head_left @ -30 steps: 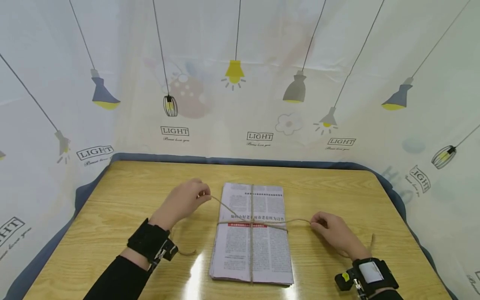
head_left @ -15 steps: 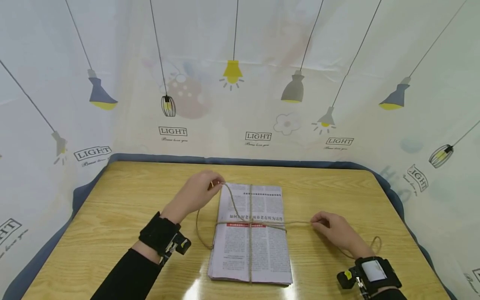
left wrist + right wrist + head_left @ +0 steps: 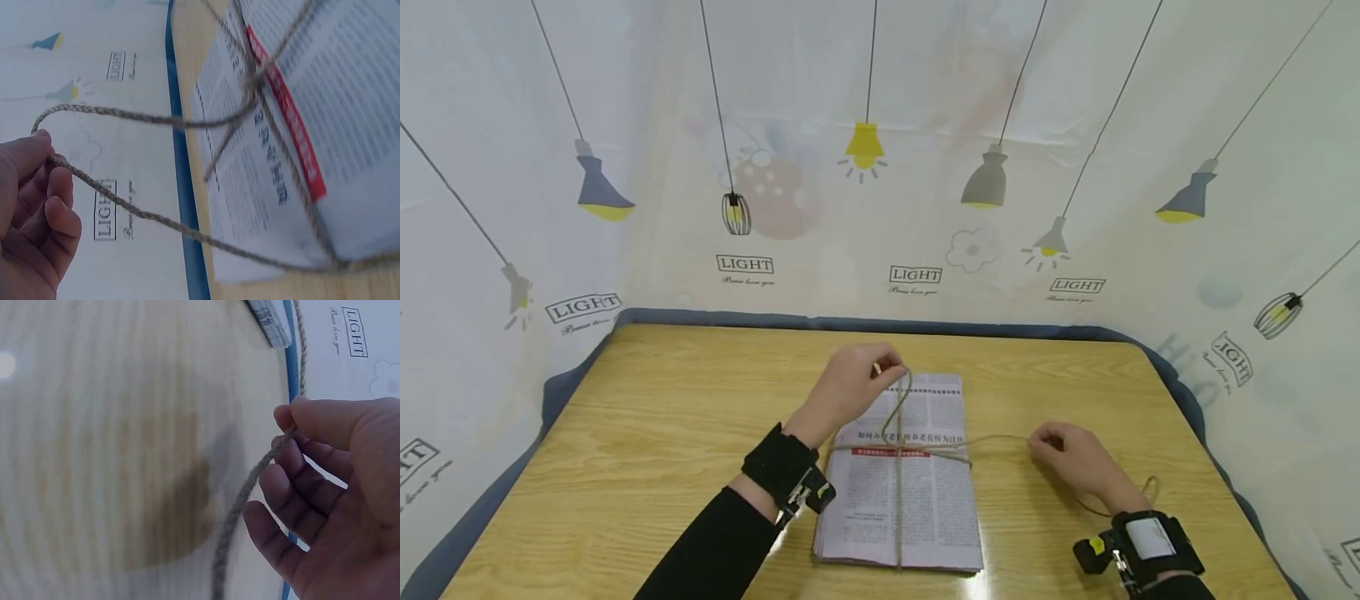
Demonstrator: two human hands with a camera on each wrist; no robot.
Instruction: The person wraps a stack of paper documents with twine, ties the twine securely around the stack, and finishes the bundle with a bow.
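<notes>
A stack of newspapers point(image 3: 936, 508) lies on the table, with brown twine point(image 3: 899, 500) crossing it lengthwise and widthwise. The strands meet near the middle of the top sheet, by a red printed strip. My left hand point(image 3: 853, 383) is raised over the stack's far left part and pinches one end of the twine between thumb and forefinger; in the left wrist view the twine point(image 3: 144, 119) loops out from the crossing to the fingertips and trails back down. To the right of the stack, my right hand point(image 3: 1075, 458) pinches the other end, its loose tail point(image 3: 234, 519) running below the fingers.
The wooden table point(image 3: 662, 467) has a dark blue edge along its far side. Behind it hangs a pale curtain point(image 3: 820, 275) printed with lamps. Both wrists wear black straps with small cameras.
My left hand has carried its twine end from left of the stack, rightward over its far part. The right hand stays nearly in place, still holding its end.
</notes>
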